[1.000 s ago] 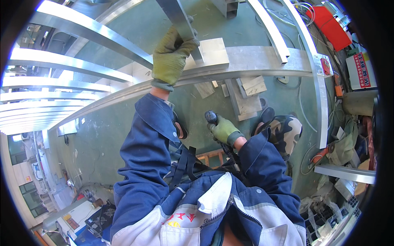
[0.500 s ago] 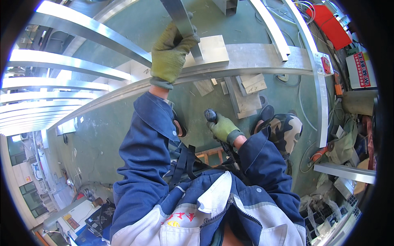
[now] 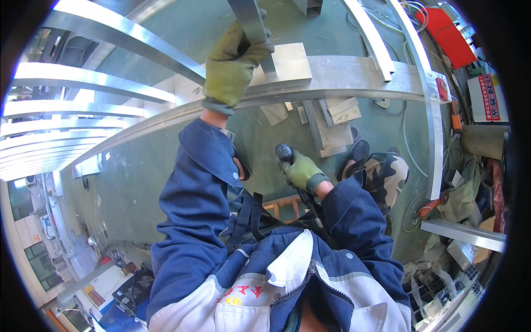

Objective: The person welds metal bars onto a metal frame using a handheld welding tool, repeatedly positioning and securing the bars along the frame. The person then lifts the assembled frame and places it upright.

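Note:
My left hand (image 3: 232,69), in a yellow-green work glove, is closed around a flat metal bar (image 3: 248,19). The bar's lower end meets a long metal beam (image 3: 343,74), beside a pale rectangular block (image 3: 293,62) on that beam. Lower and to the right, my right hand (image 3: 303,170), gloved alike, is wrapped round a tool with a dark rounded end (image 3: 284,151). The tool's exact kind cannot be made out, as the glove and sleeve hide most of it. It is held over the floor, apart from the beam.
Parallel metal bars (image 3: 99,83) run off to the left. Cut metal pieces (image 3: 332,127) lie below the beam. On the right are more bars (image 3: 434,133), cables, a red case (image 3: 445,36) and an orange-handled tool (image 3: 428,207). A person's camouflage-clad leg (image 3: 384,177) is beside my right arm.
The view has shifted very slightly. Both hands keep their holds, and nothing has been taken up or let go.

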`<move>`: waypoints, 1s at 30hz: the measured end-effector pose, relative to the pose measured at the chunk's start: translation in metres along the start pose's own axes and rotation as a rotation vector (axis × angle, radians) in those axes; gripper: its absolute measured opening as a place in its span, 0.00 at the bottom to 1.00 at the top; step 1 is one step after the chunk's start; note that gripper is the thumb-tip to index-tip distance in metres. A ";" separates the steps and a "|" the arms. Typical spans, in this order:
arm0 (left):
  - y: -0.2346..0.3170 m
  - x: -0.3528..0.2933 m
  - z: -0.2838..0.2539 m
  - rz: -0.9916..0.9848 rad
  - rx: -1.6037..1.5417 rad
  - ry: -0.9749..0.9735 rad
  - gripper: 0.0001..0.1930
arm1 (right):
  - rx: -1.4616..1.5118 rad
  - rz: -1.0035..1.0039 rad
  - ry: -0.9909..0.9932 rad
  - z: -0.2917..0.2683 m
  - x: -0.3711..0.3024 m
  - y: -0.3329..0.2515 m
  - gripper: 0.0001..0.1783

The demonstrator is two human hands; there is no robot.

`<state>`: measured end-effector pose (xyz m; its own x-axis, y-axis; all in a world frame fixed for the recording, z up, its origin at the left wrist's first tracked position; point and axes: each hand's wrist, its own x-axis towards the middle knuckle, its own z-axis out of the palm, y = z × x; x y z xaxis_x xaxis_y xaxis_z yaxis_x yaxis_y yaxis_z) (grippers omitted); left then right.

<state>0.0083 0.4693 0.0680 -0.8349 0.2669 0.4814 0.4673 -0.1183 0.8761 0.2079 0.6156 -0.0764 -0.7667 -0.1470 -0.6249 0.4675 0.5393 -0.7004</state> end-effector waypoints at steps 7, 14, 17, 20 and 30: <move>0.006 -0.001 0.002 -0.168 -0.103 0.037 0.30 | -0.001 0.041 -0.015 -0.002 -0.001 -0.004 0.28; 0.006 -0.002 0.005 -0.170 -0.098 0.060 0.30 | 0.076 0.082 -0.057 -0.012 -0.012 -0.019 0.28; -0.005 -0.002 0.003 -0.034 -0.029 0.063 0.28 | 0.026 0.006 0.018 -0.001 -0.001 0.000 0.29; -0.009 -0.004 -0.006 -0.028 0.061 0.060 0.26 | -0.015 -0.027 0.043 0.005 0.003 0.008 0.30; -0.012 -0.006 -0.009 -0.030 0.052 0.070 0.24 | -0.033 -0.022 0.027 0.002 0.003 0.006 0.30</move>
<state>0.0051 0.4600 0.0543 -0.8659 0.2019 0.4576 0.4551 -0.0611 0.8883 0.2094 0.6165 -0.0839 -0.7887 -0.1369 -0.5993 0.4356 0.5634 -0.7020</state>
